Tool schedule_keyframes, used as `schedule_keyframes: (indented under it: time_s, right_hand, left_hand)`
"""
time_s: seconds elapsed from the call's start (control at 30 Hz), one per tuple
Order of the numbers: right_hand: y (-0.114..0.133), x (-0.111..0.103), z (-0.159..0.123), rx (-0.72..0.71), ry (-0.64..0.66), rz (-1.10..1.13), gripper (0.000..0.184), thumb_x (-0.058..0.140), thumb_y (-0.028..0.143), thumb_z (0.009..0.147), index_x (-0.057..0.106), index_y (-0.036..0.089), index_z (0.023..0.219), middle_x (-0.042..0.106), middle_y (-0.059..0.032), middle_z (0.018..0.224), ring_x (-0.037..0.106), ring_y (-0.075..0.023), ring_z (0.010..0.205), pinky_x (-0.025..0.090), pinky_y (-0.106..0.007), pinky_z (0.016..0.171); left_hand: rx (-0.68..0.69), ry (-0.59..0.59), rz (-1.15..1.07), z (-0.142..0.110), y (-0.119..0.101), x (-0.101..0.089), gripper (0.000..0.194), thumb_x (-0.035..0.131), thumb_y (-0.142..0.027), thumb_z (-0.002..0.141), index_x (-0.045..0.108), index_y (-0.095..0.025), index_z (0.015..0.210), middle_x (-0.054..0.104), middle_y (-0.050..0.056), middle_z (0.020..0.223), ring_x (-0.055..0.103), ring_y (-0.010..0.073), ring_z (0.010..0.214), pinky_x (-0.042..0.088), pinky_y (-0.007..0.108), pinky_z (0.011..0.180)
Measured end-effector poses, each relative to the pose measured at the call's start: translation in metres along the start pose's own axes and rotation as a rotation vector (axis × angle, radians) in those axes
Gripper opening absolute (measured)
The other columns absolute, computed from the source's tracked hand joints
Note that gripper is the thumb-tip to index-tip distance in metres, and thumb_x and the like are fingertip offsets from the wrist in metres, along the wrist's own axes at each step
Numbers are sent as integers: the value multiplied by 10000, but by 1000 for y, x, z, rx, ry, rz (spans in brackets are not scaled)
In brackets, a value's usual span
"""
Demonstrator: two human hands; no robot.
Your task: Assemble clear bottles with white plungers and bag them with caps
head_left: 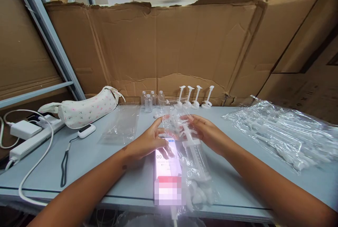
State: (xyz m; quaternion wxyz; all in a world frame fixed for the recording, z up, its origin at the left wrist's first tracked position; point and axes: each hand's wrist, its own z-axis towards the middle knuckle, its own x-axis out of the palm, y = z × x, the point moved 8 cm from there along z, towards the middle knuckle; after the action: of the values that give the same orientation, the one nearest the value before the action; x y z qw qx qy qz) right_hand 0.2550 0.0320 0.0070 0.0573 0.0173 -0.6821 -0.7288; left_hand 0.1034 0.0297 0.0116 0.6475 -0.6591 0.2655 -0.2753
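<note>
A transparent plastic bag [204,188] lies slanted over the right part of the table's front, its upper end lifted between my hands. Inside it are a white-topped syringe-like tube [194,149] and several white pieces near the bottom. My left hand [154,137] holds the bag's upper left side, fingers curved around the film. On the opposite side, my right hand [202,128] grips the upper right edge near the tube's white top. Under my left fingers lies a phone [167,165] with a lit screen, partly covered by the bag.
Several small transparent bottles [148,103] and white pump heads [195,100] stand by the cardboard wall [185,43]. A flat plastic bag [121,124] lies left; a large filled bag [285,132] is right. A patterned pouch [87,109], white device [86,130] and power strip [37,140] sit left.
</note>
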Motion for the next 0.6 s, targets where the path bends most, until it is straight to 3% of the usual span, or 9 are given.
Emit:
schedule_keyframes:
  time_s: [0.17, 0.3, 0.47, 0.6]
  right_hand:
    - [-5, 6, -1, 33, -5, 2, 312, 638, 492, 790, 655, 217, 935, 636, -30, 837, 609, -166, 753, 475, -305, 737]
    - [-12, 7, 1, 55, 5, -7, 333, 610, 533, 797, 668, 220, 894, 614, -17, 743, 584, -158, 699, 470, -298, 696]
    - [-10, -2, 5, 0, -53, -78, 282, 633, 483, 788, 681, 206, 786, 649, -35, 839, 575, -152, 752, 472, -284, 707]
    - [-7, -7, 7, -34, -73, 54, 265, 700, 385, 742, 664, 234, 957, 659, -14, 871, 602, -133, 715, 490, -292, 707]
  left_hand:
    - [101, -237, 88, 1, -10, -16, 667, 590, -349, 828, 263, -195, 1389, 637, 39, 833, 632, 130, 553, 511, 280, 554]
    - [194, -420, 114, -1, -17, -30, 646, 566, -219, 821, 257, -218, 1388, 577, -49, 682, 555, 87, 467, 463, 230, 489]
    - [215, -436, 171, -3, -18, -33, 601, 496, -125, 795, 302, -240, 1353, 514, -95, 586, 527, 85, 426, 445, 215, 458]
    - [208, -404, 185, -3, -19, -32, 527, 496, -157, 808, 338, -225, 1306, 519, -97, 565, 504, 80, 411, 432, 207, 451]
